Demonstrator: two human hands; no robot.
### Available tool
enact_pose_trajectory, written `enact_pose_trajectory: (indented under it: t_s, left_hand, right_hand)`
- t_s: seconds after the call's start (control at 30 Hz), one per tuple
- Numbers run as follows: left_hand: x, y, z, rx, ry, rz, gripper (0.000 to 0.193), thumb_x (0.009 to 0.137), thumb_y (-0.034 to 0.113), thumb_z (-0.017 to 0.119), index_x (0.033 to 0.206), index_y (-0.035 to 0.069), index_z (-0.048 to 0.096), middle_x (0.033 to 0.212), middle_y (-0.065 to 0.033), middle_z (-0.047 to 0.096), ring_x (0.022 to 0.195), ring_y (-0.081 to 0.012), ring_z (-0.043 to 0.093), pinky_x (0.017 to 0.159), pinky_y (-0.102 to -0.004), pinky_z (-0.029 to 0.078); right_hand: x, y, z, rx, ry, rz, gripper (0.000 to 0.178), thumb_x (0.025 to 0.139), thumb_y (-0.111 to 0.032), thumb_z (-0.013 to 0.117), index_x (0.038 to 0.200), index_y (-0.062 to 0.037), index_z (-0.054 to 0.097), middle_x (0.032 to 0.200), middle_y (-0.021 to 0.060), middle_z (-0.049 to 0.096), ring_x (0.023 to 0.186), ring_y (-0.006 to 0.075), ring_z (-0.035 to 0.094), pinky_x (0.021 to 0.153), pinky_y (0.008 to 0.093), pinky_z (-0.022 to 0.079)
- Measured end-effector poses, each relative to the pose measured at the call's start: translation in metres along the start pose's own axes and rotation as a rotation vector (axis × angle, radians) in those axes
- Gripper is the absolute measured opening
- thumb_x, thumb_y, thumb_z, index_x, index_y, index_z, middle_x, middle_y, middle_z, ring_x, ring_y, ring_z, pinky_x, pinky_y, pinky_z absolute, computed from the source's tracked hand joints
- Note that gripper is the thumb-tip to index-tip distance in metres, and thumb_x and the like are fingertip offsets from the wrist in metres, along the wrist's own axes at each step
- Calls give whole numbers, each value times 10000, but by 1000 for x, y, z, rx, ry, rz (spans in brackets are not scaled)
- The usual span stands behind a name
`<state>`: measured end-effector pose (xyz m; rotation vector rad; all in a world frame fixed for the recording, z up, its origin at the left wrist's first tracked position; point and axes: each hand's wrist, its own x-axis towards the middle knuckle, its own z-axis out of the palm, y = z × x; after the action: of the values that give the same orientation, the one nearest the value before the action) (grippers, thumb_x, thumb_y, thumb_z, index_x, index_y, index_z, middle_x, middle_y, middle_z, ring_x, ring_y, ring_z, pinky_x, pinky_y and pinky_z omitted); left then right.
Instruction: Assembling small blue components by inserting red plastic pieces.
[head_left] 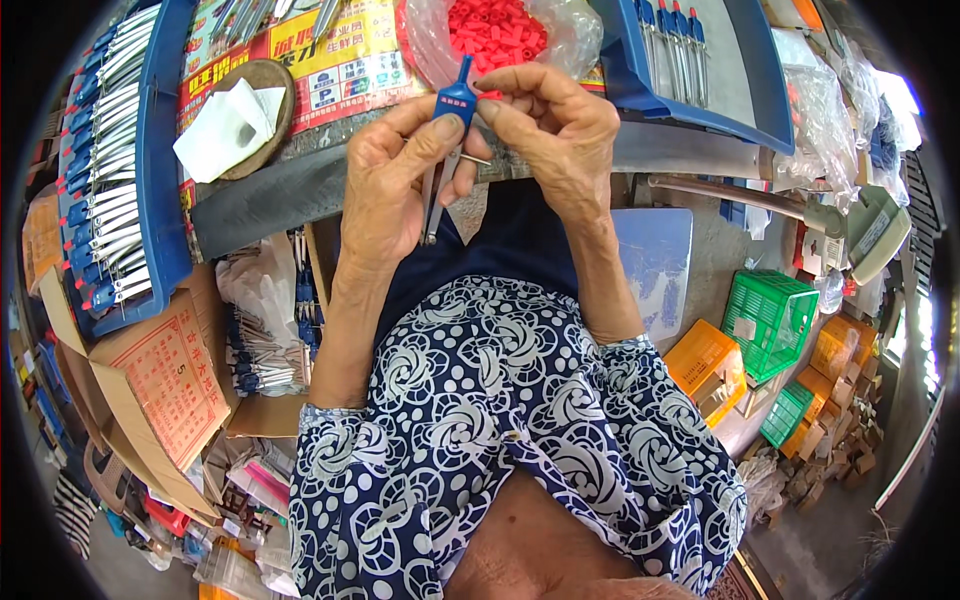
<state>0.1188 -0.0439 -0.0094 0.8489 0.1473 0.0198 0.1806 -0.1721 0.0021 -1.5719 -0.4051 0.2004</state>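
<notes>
My left hand grips a drafting compass with a blue plastic head and silver metal legs, which hang down below the palm. Pinched in my right hand is a small red plastic piece, held against the right side of the compass head. Fingers cover part of it. Just beyond both hands, a clear plastic bag holds a heap of red plastic pieces.
On the left, a blue tray is filled with compasses. Another blue tray at the right holds several more. A round brown dish bears white tissue. Cardboard box and green crate stand below table level.
</notes>
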Motion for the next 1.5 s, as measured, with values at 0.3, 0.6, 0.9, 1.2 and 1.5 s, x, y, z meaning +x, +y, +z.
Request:
enact_pose_trajectory:
  t_s: [0.3,0.6,0.9,1.2,1.5]
  left_hand:
    - [-5,1,2,33,0,-59,241,848,128,526,997,-62,522,729,-124,593,499,-120,505,406,-187,356]
    - [-15,-5,5,6,-29,-102,242,856,122,515,1015,-60,494,723,-132,595,481,-110,498,392,-190,349]
    - [-16,-8,5,12,-36,-102,248,858,130,516,1018,-59,497,722,-129,596,481,-105,497,385,-192,350]
    - [-16,-7,5,28,-29,-122,238,854,131,523,996,-59,511,714,-118,597,473,-95,493,386,-187,352]
    - [-16,-7,5,89,-7,-113,236,848,128,531,987,-61,514,707,-112,595,465,-87,489,379,-183,352]
  right_hand:
    - [5,9,-11,449,-18,116,184,817,-70,572,951,56,577,732,41,555,587,63,454,483,168,329]
    - [6,12,-14,707,-90,164,205,848,-86,528,974,74,543,808,87,559,653,90,477,496,185,353]
    - [4,12,-15,674,-178,140,211,853,-98,515,970,75,545,809,97,575,640,87,474,493,183,348]
    - [5,13,-15,675,-181,153,219,854,-100,510,976,78,545,817,115,583,625,85,466,484,179,339]
    - [4,15,-15,710,-159,150,197,844,-69,525,959,88,557,819,125,580,609,81,446,475,167,328]
